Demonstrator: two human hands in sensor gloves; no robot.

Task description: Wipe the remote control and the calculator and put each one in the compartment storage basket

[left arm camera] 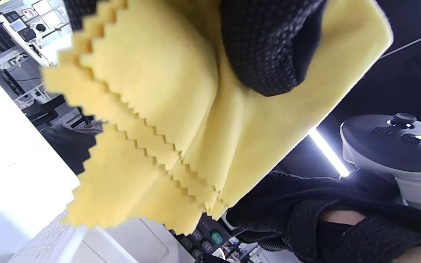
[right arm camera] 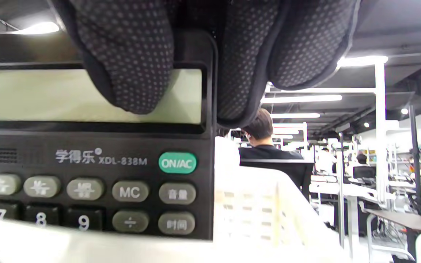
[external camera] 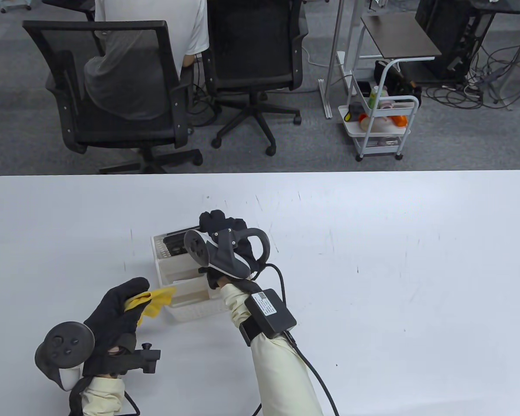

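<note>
A black calculator [right arm camera: 93, 164] stands on edge in the far compartment of the white storage basket [external camera: 190, 311], its lower keys behind the basket wall [right arm camera: 261, 204]. My right hand [external camera: 220, 222] grips its top end, fingers [right arm camera: 122, 54] over the display. In the table view only a dark part of the calculator [external camera: 175, 248] shows beside that hand. My left hand [external camera: 123, 303] sits just left of the basket, pinching a folded yellow cloth [external camera: 152, 301] whose corner overhangs the rim. The left wrist view shows the cloth [left arm camera: 166, 109], a fingertip [left arm camera: 269, 47] and calculator keys [left arm camera: 207, 239]. I see no remote control.
The white table [external camera: 394, 268] stretches wide to the right and left of the basket. Beyond its far edge stand two black office chairs [external camera: 125, 104], one with a seated person, and a white trolley [external camera: 379, 125].
</note>
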